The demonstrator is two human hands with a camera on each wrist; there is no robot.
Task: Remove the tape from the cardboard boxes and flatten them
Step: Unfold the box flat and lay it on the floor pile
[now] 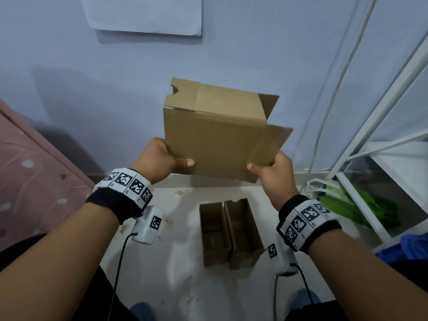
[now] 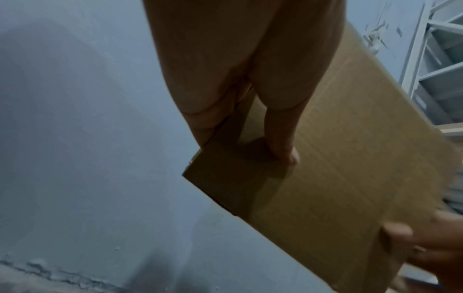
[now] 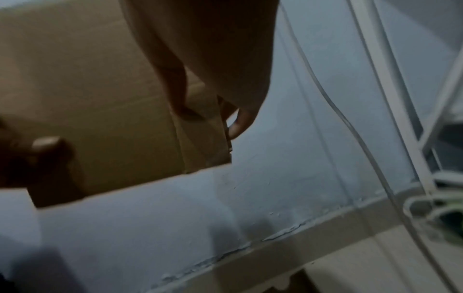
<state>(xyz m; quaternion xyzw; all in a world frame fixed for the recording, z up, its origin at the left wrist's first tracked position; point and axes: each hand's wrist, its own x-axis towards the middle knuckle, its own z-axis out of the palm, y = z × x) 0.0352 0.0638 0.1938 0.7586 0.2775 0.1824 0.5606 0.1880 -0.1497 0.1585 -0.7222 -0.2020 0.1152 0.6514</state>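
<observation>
I hold a brown cardboard box (image 1: 217, 135) up in front of the blue wall, nearly collapsed flat, with its end flaps sticking up at the top. My left hand (image 1: 162, 158) pinches its lower left corner, thumb on the near face. My right hand (image 1: 271, 167) pinches the lower right corner the same way. The left wrist view shows the cardboard box (image 2: 338, 158) with the left hand's thumb (image 2: 283, 138) pressed on it. In the right wrist view the cardboard box (image 3: 100, 99) corner sits between thumb and fingers. Two open cardboard boxes (image 1: 229, 232) stand side by side on the floor below.
A pink patterned surface (image 1: 30, 177) lies at the left. A white metal rack (image 1: 379, 144) stands at the right, with a green bag (image 1: 361, 205) under it and white cables (image 1: 333, 98) hanging down the wall. A paper sheet (image 1: 143, 12) hangs on the wall above.
</observation>
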